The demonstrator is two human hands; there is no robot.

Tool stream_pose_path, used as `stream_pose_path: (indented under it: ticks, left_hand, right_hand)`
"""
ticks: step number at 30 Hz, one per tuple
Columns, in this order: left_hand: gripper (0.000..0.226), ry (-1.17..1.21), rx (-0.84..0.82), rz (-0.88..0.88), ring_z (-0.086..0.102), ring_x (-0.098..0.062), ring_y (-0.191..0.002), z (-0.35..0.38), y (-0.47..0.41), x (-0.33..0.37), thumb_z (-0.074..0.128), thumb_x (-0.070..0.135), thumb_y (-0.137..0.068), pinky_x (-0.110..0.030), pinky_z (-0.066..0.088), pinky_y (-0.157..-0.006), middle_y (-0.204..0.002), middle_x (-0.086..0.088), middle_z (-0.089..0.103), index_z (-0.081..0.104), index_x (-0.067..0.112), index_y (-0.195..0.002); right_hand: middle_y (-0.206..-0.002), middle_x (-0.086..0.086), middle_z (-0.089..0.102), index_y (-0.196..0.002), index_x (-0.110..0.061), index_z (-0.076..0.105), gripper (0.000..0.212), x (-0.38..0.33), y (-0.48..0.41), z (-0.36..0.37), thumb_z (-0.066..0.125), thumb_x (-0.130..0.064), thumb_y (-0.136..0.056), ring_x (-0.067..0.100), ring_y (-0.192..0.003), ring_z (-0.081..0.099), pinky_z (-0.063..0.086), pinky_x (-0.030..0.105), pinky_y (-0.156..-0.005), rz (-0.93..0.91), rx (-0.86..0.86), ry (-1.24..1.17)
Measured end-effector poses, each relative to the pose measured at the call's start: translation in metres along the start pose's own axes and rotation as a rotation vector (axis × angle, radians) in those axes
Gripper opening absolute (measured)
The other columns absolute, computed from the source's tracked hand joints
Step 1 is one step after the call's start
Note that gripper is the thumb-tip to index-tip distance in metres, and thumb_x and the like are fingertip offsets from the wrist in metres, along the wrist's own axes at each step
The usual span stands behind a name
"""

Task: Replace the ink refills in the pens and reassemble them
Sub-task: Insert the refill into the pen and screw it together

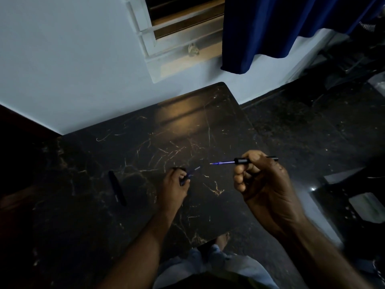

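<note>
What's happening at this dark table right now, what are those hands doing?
A person is working on pens at a black marble-patterned table. The right hand holds up a black pen barrel with a blue ink refill sticking out of its front end, tip pointing left. The left hand rests on the table, gripping a small blue pen piece; exactly what it is isn't clear. Another black pen lies untouched further left.
</note>
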State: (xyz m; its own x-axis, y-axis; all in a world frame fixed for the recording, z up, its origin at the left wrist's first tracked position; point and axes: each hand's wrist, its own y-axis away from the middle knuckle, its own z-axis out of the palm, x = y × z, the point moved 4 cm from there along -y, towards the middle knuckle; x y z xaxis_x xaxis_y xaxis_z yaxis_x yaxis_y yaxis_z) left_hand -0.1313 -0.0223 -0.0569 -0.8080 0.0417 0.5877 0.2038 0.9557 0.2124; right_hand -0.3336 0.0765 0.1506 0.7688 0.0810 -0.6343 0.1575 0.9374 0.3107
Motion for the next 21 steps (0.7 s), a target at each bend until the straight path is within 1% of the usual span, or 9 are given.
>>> stream_pose_path:
  ticks: [3, 6, 10, 11, 14, 16, 18, 20, 21]
  left_hand:
    - [0.023, -0.04, -0.014, -0.016, 0.07, -0.016, -0.097, 0.009, -0.004, -0.001, 0.085, 0.018, -0.09, -0.035, 0.064, -0.087, -0.118, -0.004, 0.069, 0.075, 0.017, -0.111]
    - [0.025, -0.069, -0.032, -0.049, 0.07, -0.017, -0.1, 0.014, -0.006, -0.005, 0.085, 0.017, -0.091, -0.03, 0.063, -0.088, -0.12, -0.005, 0.07, 0.075, 0.015, -0.113]
    - [0.021, -0.095, -0.027, -0.072, 0.067, -0.012, -0.093, 0.015, -0.009, -0.009, 0.082, 0.016, -0.093, -0.014, 0.052, -0.074, -0.12, -0.004, 0.07, 0.076, 0.014, -0.113]
    - [0.019, -0.108, -0.023, -0.063, 0.067, -0.012, -0.091, 0.014, -0.01, -0.009, 0.082, 0.017, -0.093, -0.015, 0.053, -0.074, -0.119, -0.004, 0.07, 0.076, 0.014, -0.112]
    - [0.019, -0.156, -0.023, -0.041, 0.071, -0.017, -0.101, 0.009, -0.008, -0.004, 0.08, 0.024, -0.095, -0.033, 0.061, -0.089, -0.12, -0.001, 0.071, 0.076, 0.017, -0.112]
    - [0.019, -0.096, 0.006, -0.054, 0.071, -0.014, -0.101, -0.002, -0.003, 0.005, 0.08, 0.028, -0.094, -0.035, 0.062, -0.089, -0.115, 0.003, 0.072, 0.075, 0.021, -0.111]
    - [0.017, 0.044, 0.07, -0.045, 0.072, -0.007, -0.09, -0.018, 0.005, 0.018, 0.081, 0.03, -0.093, -0.033, 0.064, -0.08, -0.103, 0.009, 0.075, 0.074, 0.025, -0.108]
    - [0.014, 0.246, 0.111, 0.006, 0.073, -0.001, -0.083, -0.039, 0.017, 0.036, 0.082, 0.026, -0.093, -0.024, 0.063, -0.073, -0.091, 0.015, 0.077, 0.073, 0.029, -0.103]
    - [0.014, 0.352, 0.118, 0.032, 0.075, 0.001, -0.085, -0.051, 0.024, 0.045, 0.082, 0.024, -0.093, -0.018, 0.061, -0.072, -0.092, 0.018, 0.078, 0.074, 0.032, -0.102]
  right_hand:
    - [-0.077, 0.012, 0.069, -0.09, -0.009, 0.068, 0.011, 0.002, 0.006, -0.003, 0.059, -0.015, -0.093, 0.02, -0.063, 0.066, 0.053, 0.027, -0.053, 0.022, 0.012, -0.002]
    - [-0.077, 0.014, 0.068, -0.089, -0.009, 0.067, 0.009, 0.001, 0.008, -0.004, 0.065, -0.017, -0.089, 0.02, -0.063, 0.066, 0.053, 0.028, -0.053, 0.037, 0.018, 0.01]
    - [-0.076, 0.013, 0.068, -0.089, -0.009, 0.067, 0.007, -0.004, 0.008, -0.005, 0.066, -0.016, -0.089, 0.02, -0.063, 0.066, 0.053, 0.027, -0.052, 0.042, 0.009, 0.022]
    - [-0.076, 0.013, 0.068, -0.089, -0.009, 0.067, 0.006, -0.005, 0.008, -0.005, 0.065, -0.015, -0.089, 0.02, -0.062, 0.066, 0.053, 0.027, -0.052, 0.04, 0.01, 0.027]
    - [-0.074, 0.014, 0.068, -0.089, -0.009, 0.067, 0.009, -0.006, 0.007, -0.005, 0.062, -0.017, -0.09, 0.021, -0.061, 0.065, 0.053, 0.027, -0.051, 0.024, 0.027, 0.05]
    - [-0.075, 0.014, 0.068, -0.089, -0.007, 0.066, 0.011, -0.009, 0.007, -0.005, 0.059, -0.016, -0.091, 0.021, -0.061, 0.065, 0.053, 0.027, -0.051, 0.008, 0.04, 0.06]
    - [-0.077, 0.013, 0.069, -0.092, -0.008, 0.068, 0.013, -0.015, 0.007, -0.006, 0.058, -0.017, -0.092, 0.02, -0.063, 0.066, 0.054, 0.027, -0.052, -0.015, 0.055, 0.079]
    - [-0.08, 0.012, 0.07, -0.096, -0.007, 0.069, 0.016, -0.02, 0.007, -0.009, 0.057, -0.018, -0.094, 0.018, -0.066, 0.067, 0.055, 0.026, -0.054, -0.039, 0.078, 0.11]
    - [-0.08, 0.012, 0.07, -0.098, -0.006, 0.068, 0.016, -0.022, 0.006, -0.01, 0.057, -0.018, -0.096, 0.018, -0.066, 0.067, 0.055, 0.026, -0.055, -0.053, 0.09, 0.121]
